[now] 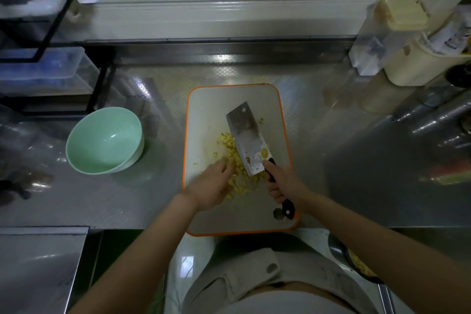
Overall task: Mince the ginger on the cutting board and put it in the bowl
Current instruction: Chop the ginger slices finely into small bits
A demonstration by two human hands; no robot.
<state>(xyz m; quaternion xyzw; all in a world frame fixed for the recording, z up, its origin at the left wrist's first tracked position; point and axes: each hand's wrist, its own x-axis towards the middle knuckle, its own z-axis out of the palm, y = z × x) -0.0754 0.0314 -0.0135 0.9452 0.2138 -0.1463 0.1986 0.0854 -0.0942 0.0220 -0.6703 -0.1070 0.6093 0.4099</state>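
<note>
A white cutting board [204, 107] with an orange rim lies on the steel counter in front of me. Yellow minced ginger [230, 144] is spread over its middle. My right hand [283, 182] grips the black handle of a cleaver [247, 135], index finger along the blade; the blade lies tilted over the ginger. My left hand [212, 183] rests on the near part of the pile, fingers bent among the pieces; its image is blurred. An empty mint-green bowl [104, 140] stands left of the board.
A black rack with clear plastic boxes [43, 66] stands at the back left. Cream and clear containers [397, 41] crowd the back right. A dark pan [356, 262] with yellow bits sits low at the right, below the counter's front edge.
</note>
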